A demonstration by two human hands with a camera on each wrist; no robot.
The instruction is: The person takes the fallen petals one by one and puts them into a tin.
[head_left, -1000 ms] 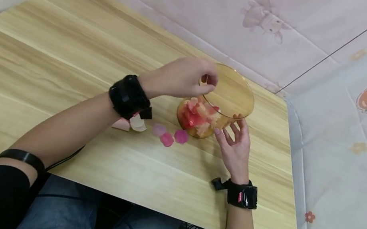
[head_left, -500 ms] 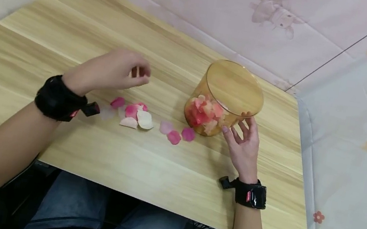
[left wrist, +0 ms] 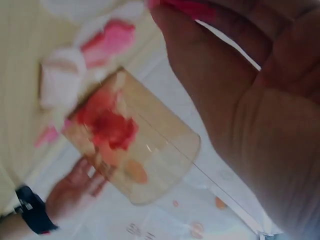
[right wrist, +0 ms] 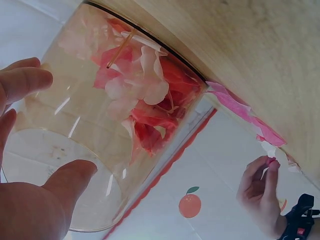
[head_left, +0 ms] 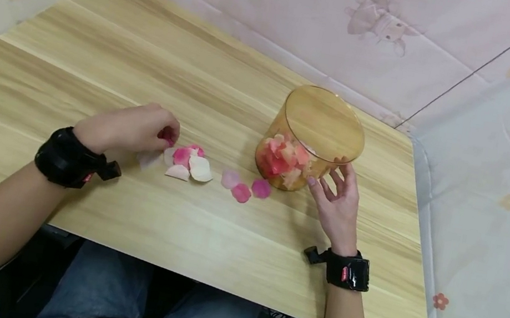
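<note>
An amber see-through jar [head_left: 312,135] partly filled with pink, red and cream petals stands on the wooden table [head_left: 100,54]. My right hand [head_left: 337,198] holds its right side, the thumb [right wrist: 60,175] and fingers [right wrist: 25,80] spread on the wall near the rim. My left hand [head_left: 133,130] is down on the table left of the jar. Its fingertips pinch a pink petal [head_left: 169,136], seen also in the right wrist view as the pink petal [right wrist: 270,161]. The left wrist view shows the palm, the jar [left wrist: 130,150] and blurred petals [left wrist: 107,40].
Loose petals [head_left: 188,162] lie in a cluster beside my left hand, and three more petals [head_left: 244,187] lie close to the jar's base. Printed cloth walls [head_left: 487,164] close the table at the back and right. The table's front edge [head_left: 213,287] is near my lap.
My left hand went from the jar's mouth leftward and down to the table, where it now pinches a pink petal. The right hand and jar kept their place.
</note>
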